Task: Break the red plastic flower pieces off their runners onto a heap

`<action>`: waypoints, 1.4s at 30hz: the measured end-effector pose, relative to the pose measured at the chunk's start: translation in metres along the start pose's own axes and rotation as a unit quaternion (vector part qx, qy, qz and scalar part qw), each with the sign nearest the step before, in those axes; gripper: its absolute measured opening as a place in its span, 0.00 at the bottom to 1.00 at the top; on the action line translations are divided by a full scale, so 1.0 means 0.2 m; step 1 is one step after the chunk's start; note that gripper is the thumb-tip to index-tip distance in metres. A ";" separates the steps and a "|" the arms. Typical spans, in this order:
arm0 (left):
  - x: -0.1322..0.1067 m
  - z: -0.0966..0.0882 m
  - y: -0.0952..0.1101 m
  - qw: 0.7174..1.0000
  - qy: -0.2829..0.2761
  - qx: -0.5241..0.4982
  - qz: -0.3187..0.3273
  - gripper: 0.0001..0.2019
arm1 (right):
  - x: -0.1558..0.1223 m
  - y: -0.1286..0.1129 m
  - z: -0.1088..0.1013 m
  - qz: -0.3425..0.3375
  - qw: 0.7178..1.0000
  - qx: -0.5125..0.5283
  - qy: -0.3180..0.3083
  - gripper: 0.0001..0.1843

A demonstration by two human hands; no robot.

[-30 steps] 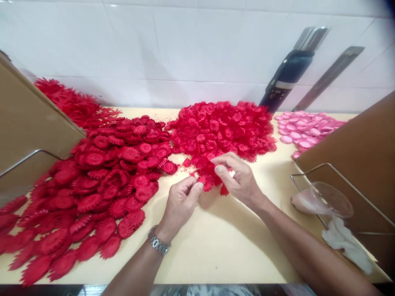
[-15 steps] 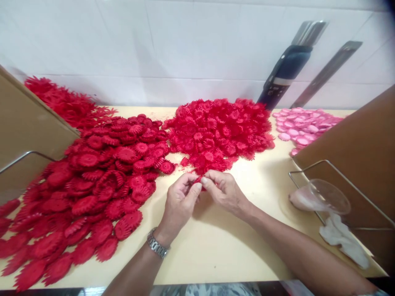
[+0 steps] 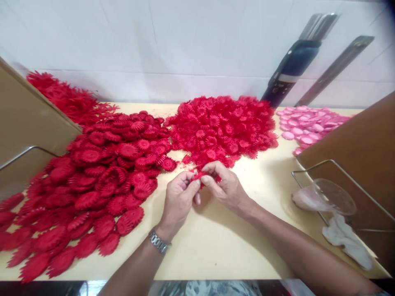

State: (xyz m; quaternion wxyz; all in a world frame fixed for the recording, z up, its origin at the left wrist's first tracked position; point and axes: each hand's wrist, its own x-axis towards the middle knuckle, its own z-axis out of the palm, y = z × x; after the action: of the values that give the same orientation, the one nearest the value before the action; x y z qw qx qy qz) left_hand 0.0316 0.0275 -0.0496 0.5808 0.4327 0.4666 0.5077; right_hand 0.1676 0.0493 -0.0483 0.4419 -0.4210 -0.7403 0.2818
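Note:
Between my two hands is a small red petal piece [image 3: 200,176] with notched edges, mostly covered by fingers. My left hand [image 3: 182,193], with a metal watch on its wrist, pinches it from the left between thumb and fingertips. From the other side my right hand [image 3: 224,186] grips it the same way. Just beyond the fingers lies a heap of small bright red fringed petal pieces [image 3: 225,127]. To the left of my left hand spreads a pile of larger, darker red round petal pieces [image 3: 105,185].
Spiky red cutouts [image 3: 70,100] lie at the back left beside a cardboard panel [image 3: 27,107]. Pink discs [image 3: 311,125] sit at the back right. A clear plastic cup [image 3: 324,197] and crumpled white tissue [image 3: 345,240] stand near the right brown board [image 3: 354,164]. A dark blue bottle-like object [image 3: 293,61] leans on the wall.
My right fingers have lifted and shifted slightly, showing more of the red piece between my hands. The whole view has moved a little.

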 end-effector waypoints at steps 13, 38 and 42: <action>-0.01 -0.01 0.01 0.998 -0.026 -0.048 -0.010 0.14 | 0.01 -0.01 -0.03 -0.085 0.993 0.072 -0.029 0.04; -0.01 -0.01 0.03 0.998 -0.003 0.040 0.049 0.05 | 0.08 0.10 -0.15 -0.058 0.962 -0.241 0.115 0.07; -0.01 -0.02 0.02 0.998 0.012 0.017 0.059 0.05 | 0.06 -0.01 -0.12 -0.046 0.997 -0.060 0.012 0.07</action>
State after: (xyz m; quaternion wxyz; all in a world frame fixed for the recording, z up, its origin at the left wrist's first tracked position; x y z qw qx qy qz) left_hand 0.0278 0.0265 -0.0463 0.5371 0.4631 0.4554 0.5382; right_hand 0.1844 0.0588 -0.0308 0.4369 -0.4156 -0.7693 0.2112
